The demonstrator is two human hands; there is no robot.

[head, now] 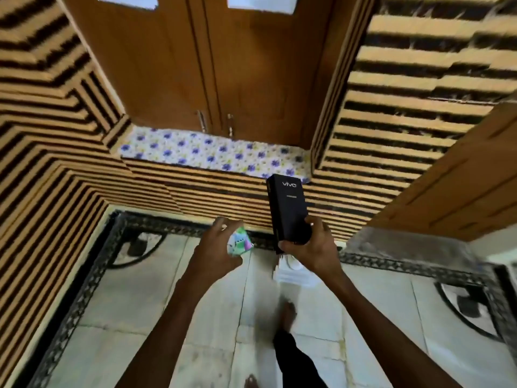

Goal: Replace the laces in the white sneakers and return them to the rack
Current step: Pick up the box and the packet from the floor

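My right hand [313, 245] grips the lower end of a tall black box [285, 204] with white lettering and holds it upright in front of the striped ledge. My left hand [216, 243] is closed around a small colourful packet [240, 242], green, white and purple. Both hands are raised side by side above the floor. A blurred white shape [293, 271], perhaps a sneaker, lies on the floor just below my right hand. No laces can be made out.
A shelf with a flowered cover [212, 152] sits under brown cupboard doors [223, 65] with two handles. Striped tiled walls [56, 163] flank it. The floor [140, 317] is pale tile with a black patterned border. My bare foot [288, 312] stands below. A wooden door [461, 177] stands at right.
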